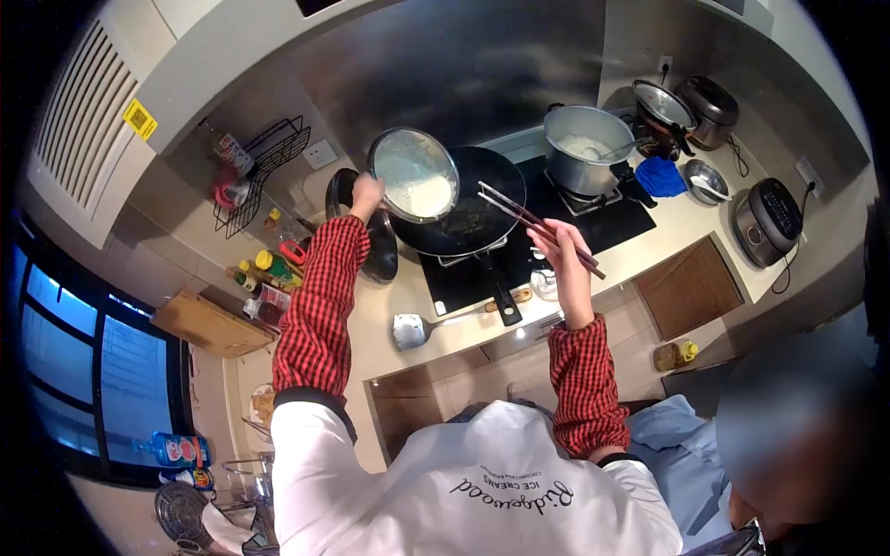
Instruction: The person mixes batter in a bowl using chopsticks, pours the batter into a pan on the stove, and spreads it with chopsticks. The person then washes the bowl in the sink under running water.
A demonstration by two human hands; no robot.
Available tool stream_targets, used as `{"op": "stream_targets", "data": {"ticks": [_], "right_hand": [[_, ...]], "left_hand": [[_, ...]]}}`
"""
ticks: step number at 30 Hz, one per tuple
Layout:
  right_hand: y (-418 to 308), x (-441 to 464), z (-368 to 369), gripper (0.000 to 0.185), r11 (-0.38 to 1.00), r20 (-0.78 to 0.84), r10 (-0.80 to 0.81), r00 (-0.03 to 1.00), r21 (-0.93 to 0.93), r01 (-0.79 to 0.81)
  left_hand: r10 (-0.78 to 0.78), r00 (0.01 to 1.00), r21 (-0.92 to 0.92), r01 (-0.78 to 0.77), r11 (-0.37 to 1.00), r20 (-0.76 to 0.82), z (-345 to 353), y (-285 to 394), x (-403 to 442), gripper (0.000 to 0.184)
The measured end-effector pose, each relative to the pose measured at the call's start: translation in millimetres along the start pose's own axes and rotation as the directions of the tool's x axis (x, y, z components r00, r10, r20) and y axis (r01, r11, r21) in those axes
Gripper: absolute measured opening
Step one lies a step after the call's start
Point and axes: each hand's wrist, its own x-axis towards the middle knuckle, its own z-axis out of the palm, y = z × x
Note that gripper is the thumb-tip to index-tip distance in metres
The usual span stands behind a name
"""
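My left hand (pixel 367 195) grips the rim of a metal bowl (pixel 397 148), tilted over the left side of a black wok (pixel 487 185). Pale, wet batter-like stuff (pixel 426 195) lies in the bowl toward its lower edge. In my right hand (pixel 567 255) is a pair of dark chopsticks (pixel 524 216), their tips above the wok's right side, apart from the bowl. The wok sits on the left burner, its handle (pixel 499 292) pointing toward me. A thin shine of what may be oil shows on its bottom.
A large pot (pixel 586 125) with a ladle stands on the right burner. A spatula (pixel 413 331) lies on the counter before the stove. Bottles (pixel 275 264) and a black lid (pixel 380 250) are at left; a rice cooker (pixel 768 222) is at right. Another person (pixel 677 435) is close at my right.
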Motion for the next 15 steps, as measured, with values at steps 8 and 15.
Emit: {"op": "stream_targets", "data": {"ticks": [8,15], "right_hand": [[-7,-18,-16,0.029,0.999,-0.095,-0.040,0.995,0.030,0.043],[24,57,4,0.019,0.999,-0.067,-0.029,0.997,-0.024,0.027]], "left_hand": [[-0.002,0.998,-0.022,0.003,1.000,0.068,26,-15,27,0.037],[0.041,0.997,0.140,-0.049,0.989,0.058,36,-15,32,0.038]]}}
